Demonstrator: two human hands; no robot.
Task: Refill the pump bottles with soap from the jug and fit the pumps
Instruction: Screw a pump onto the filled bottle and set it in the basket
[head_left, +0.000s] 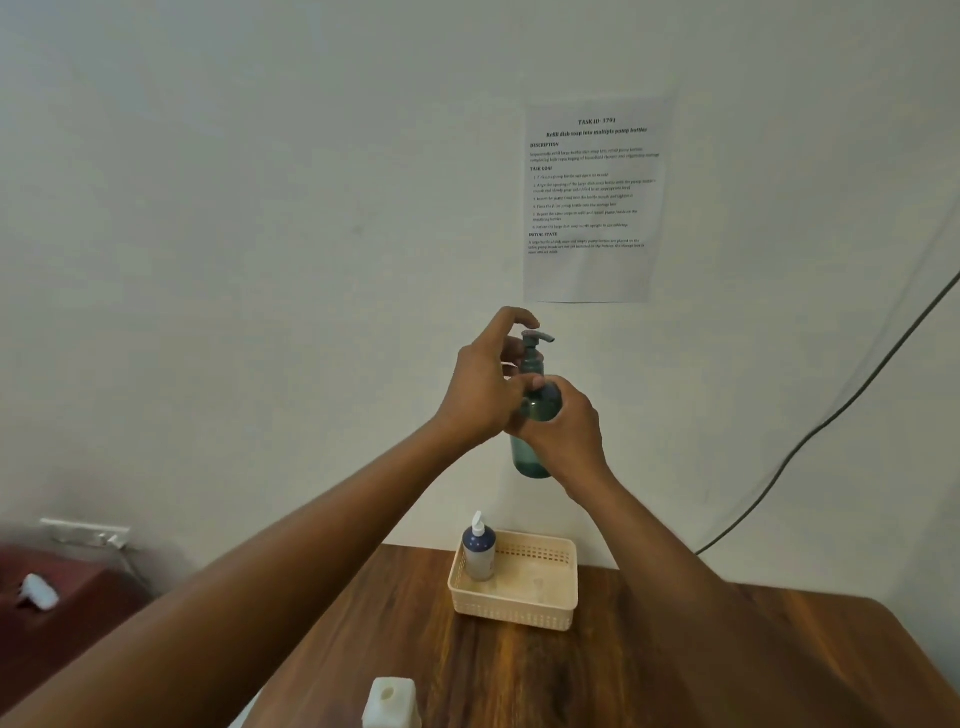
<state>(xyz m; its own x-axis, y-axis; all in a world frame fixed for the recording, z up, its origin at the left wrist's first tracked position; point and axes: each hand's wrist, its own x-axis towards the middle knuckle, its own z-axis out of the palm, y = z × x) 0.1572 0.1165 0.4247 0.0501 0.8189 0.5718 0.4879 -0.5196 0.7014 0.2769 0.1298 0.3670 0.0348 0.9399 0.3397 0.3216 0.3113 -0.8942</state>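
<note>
High above the cream basket (519, 603), the left hand (480, 384) pinches the pump collar (531, 345) while the right hand (563, 431) grips the green pump bottle (535, 457). A cross-threaded collar could leak; a slip would drop it. Count: one green bottle, one blue-and-white bottle (479, 551) inside the basket, one open jug (392, 701) nearer.

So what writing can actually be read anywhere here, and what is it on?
All on the paper sheet taped to the wall:
"TASK ID: 3791"
"Refill dish soap into multiple pump bottles"
"DESCRIPTION"
"TASK GOAL"
"INITIAL STATE"
The small lines under each heading are too small and blurred to read.
The green pump bottle, the blue bottle in the basket and the jug show no readable text.
</note>
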